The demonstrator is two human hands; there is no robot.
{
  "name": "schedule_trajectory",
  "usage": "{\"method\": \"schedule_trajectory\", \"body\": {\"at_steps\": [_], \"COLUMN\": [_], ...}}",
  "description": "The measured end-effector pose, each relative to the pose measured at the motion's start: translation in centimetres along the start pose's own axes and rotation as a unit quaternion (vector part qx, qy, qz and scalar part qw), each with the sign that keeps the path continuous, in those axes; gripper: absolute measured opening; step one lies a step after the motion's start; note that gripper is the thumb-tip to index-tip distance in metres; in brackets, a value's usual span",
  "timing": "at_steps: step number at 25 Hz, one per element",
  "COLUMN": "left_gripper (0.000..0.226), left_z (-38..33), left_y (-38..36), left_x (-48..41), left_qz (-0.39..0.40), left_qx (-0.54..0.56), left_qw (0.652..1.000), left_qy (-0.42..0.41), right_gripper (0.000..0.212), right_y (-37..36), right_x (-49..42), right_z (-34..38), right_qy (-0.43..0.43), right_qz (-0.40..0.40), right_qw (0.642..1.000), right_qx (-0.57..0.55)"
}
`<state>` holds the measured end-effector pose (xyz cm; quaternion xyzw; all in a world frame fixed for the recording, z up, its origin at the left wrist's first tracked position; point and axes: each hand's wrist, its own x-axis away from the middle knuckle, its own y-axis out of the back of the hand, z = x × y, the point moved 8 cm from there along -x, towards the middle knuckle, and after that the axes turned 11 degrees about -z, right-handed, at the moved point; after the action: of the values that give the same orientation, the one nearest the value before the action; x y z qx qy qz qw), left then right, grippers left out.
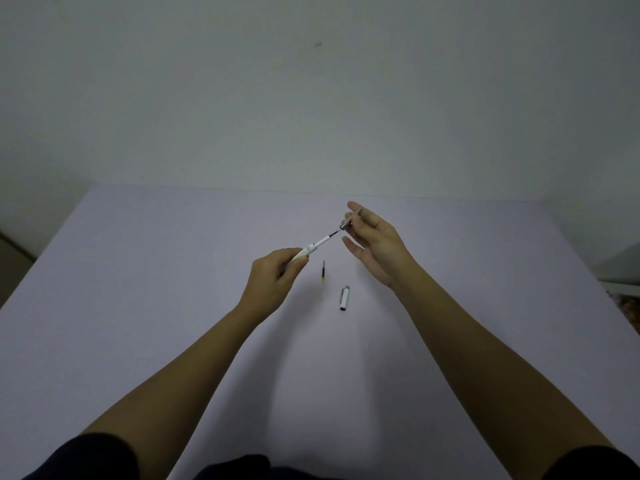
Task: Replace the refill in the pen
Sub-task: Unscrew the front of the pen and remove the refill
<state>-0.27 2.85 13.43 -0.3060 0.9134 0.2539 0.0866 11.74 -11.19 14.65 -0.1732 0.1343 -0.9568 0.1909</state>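
Note:
My left hand [277, 275] grips the lower end of a white pen barrel [313, 247], which points up and to the right above the table. A thin dark refill tip sticks out of the barrel's far end. My right hand [372, 242] pinches a small grey tip piece [346, 224] between thumb and forefinger, just past that refill tip; its other fingers are spread. On the table between my hands lies a short dark refill with a yellow end [323, 270]. A white pen cap with a grey top [344, 298] lies just to its right.
The work surface is a pale lilac table [173, 306] set against a plain grey wall. Its far edge runs just beyond my hands. A dark object stands off the table's right edge [623, 271].

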Motion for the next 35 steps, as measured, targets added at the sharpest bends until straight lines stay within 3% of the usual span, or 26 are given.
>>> {"method": "schedule_trajectory", "body": {"at_steps": [5,8,11,14,19,31,33,35], "left_gripper": [0.013,0.015,0.017,0.017,0.015,0.019,0.018,0.018], "left_z": [1.5,2.3,6.5,6.4,6.4,6.2,6.1,6.0], "left_y": [-0.6,-0.7,-2.7,-2.6,-2.9,-3.3,-3.6,-4.0], "left_x": [0.2,0.8,-0.5,-0.2,0.0,-0.4,-0.4,-0.4], "left_qz": [-0.013,-0.013,-0.014,-0.016,-0.009,-0.003,-0.007,-0.008], "left_qx": [0.024,0.019,0.0,0.016,0.018,0.017,0.013,0.008], "left_qw": [0.998,0.998,0.993,0.993,0.992,0.992,0.993,0.992], "left_qy": [0.049,0.052,0.117,0.117,0.127,0.121,0.12,0.122], "right_gripper": [0.013,0.017,0.023,0.022,0.024,0.023,0.02,0.019], "right_y": [2.7,6.6,10.8,12.3,12.7,11.6,9.4,6.2], "right_x": [-2.0,-2.5,-4.3,-3.4,-2.9,-3.7,-3.8,-3.9], "right_z": [-0.8,-6.1,-13.4,-15.2,-16.3,-13.1,-11.3,-10.2], "right_qy": [0.018,-0.044,-0.114,-0.092,-0.074,-0.013,0.025,0.041], "right_qz": [-0.107,-0.188,-0.27,-0.286,-0.279,-0.284,-0.249,-0.151], "right_qw": [0.994,0.975,0.915,0.881,0.864,0.862,0.892,0.943], "right_qx": [-0.022,0.112,0.276,0.364,0.412,0.42,0.376,0.292]}}
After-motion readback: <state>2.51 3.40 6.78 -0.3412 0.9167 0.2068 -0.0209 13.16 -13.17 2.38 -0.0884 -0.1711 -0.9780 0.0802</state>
